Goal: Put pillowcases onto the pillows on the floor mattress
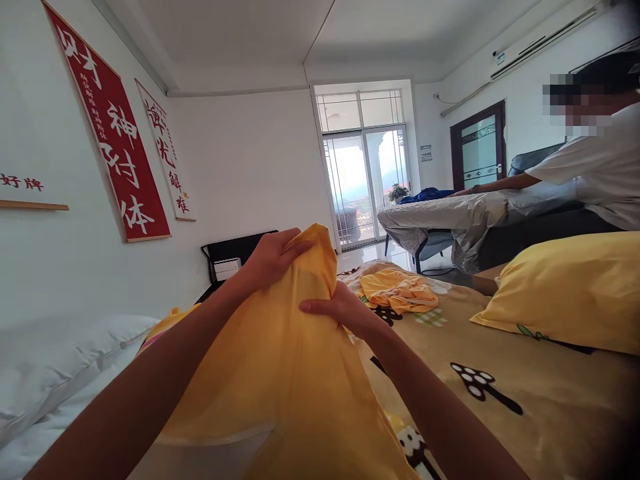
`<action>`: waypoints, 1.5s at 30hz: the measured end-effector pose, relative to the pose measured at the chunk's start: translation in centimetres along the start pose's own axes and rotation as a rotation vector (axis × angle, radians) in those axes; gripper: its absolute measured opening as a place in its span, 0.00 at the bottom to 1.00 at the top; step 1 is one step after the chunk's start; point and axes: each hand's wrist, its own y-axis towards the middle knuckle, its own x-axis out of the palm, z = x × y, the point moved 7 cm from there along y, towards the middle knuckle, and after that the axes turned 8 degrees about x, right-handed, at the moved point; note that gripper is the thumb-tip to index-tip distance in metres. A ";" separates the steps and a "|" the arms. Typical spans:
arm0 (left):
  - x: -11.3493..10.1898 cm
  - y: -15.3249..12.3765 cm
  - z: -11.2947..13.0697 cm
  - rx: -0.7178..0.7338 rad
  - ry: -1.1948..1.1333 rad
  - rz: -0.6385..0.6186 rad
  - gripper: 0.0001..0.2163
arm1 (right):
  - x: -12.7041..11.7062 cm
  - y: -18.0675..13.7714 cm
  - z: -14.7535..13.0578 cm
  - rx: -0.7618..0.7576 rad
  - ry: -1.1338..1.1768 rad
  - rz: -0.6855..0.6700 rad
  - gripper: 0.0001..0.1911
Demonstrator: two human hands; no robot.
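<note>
A yellow pillowcase with a white pillow showing at its bottom is held up in front of me over the bed. My left hand grips the top edge of the pillowcase, fingers curled over the fabric. My right hand pinches the pillowcase on its right side, a little lower. Both forearms stretch out from the bottom of the view.
The bed has a tan blanket with mushroom prints. A crumpled yellow cloth lies on it farther off, and a yellow pillow at the right. A white pillow lies at the left. Another person handles grey cloth on a table at the right.
</note>
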 end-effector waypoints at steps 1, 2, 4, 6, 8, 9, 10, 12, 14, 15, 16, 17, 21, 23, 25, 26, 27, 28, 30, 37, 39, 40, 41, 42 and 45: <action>0.3 0.0 -0.3 -0.026 -0.061 -0.005 0.18 | -0.8 -0.1 0.0 -0.013 -0.056 0.068 0.21; 0.6 0.0 -0.6 -0.054 -0.103 0.003 0.18 | -1.6 -0.2 0.0 -0.024 -0.093 0.124 0.20; 1.1 0.0 -1.6 -0.093 -0.128 0.053 0.19 | -2.6 -0.3 0.3 -0.018 -0.083 0.151 0.19; 1.7 0.1 -2.4 -0.098 -0.130 0.125 0.18 | -2.8 -0.3 1.0 0.022 0.015 0.089 0.20; 2.6 0.3 -3.1 -0.090 -0.157 0.177 0.18 | -2.6 -0.2 1.7 0.070 0.122 0.031 0.22; 3.1 0.4 -3.5 -0.088 -0.172 0.188 0.17 | -2.5 -0.2 2.1 0.089 0.170 0.016 0.22; 3.6 0.5 -3.8 -0.087 -0.176 0.192 0.17 | -2.4 -0.2 2.5 0.102 0.210 0.016 0.23; 4.3 0.8 -4.3 -0.085 -0.158 0.180 0.18 | -2.5 -0.2 2.9 0.107 0.261 0.042 0.25; 4.6 1.0 -4.7 -0.086 -0.123 0.159 0.19 | -2.5 -0.2 3.0 0.110 0.255 0.032 0.27; 4.6 1.0 -4.8 -0.092 -0.107 0.143 0.19 | -2.5 -0.2 3.0 0.115 0.229 -0.002 0.27; 4.7 1.0 -4.9 -0.102 -0.099 0.117 0.20 | -2.6 -0.2 3.1 0.122 0.193 -0.043 0.26; 4.8 1.0 -4.9 -0.112 -0.102 0.081 0.20 | -2.8 -0.1 3.1 0.128 0.154 -0.078 0.25; 5.4 0.7 -4.3 -0.116 -0.228 -0.076 0.19 | -5.3 0.3 3.9 0.116 0.060 -0.061 0.24; 5.1 0.8 -4.0 -0.089 -0.258 -0.077 0.19 | -6.7 0.5 4.3 0.093 0.002 0.016 0.23; 4.3 1.1 -4.4 -0.090 -0.202 -0.014 0.18 | -7.7 0.3 4.1 0.047 -0.149 0.135 0.22; 3.9 1.1 -4.8 -0.106 -0.159 0.031 0.18 | -8.1 -0.1 3.6 0.006 -0.268 0.234 0.22; 3.4 1.2 -5.4 -0.127 -0.120 0.084 0.17 | -8.5 -0.7 2.9 -0.045 -0.411 0.366 0.21; 2.9 1.2 -6.0 -0.150 -0.091 0.142 0.17 | -8.5 -1.6 2.1 -0.094 -0.572 0.513 0.20; 2.2 1.1 -6.9 -0.172 -0.078 0.260 0.17 | -7.3 -3.3 1.2 -0.109 -0.895 0.708 0.18; 1.5 1.6 -6.0 -0.016 0.266 0.317 0.15 | 0.1 -3.9 6.3 0.069 -1.264 0.267 0.13; 1.4 1.4 -6.1 0.012 0.441 0.238 0.13 | -0.2 -3.5 6.4 0.033 -1.245 0.210 0.11; 1.0 1.1 -6.4 0.005 0.491 0.216 0.12 | -0.9 -3.3 6.1 0.030 -1.232 0.198 0.12; 0.5 0.8 -7.0 -0.017 0.507 0.214 0.12 | -1.8 -3.1 5.8 0.037 -1.220 0.197 0.13; -0.2 0.4 -7.6 -0.048 0.494 0.231 0.13 | -2.9 -3.0 5.5 0.052 -1.213 0.208 0.15; -2.2 -0.6 -9.1 -0.153 0.360 0.322 0.16 | -5.8 -2.7 4.5 0.080 -1.267 0.295 0.20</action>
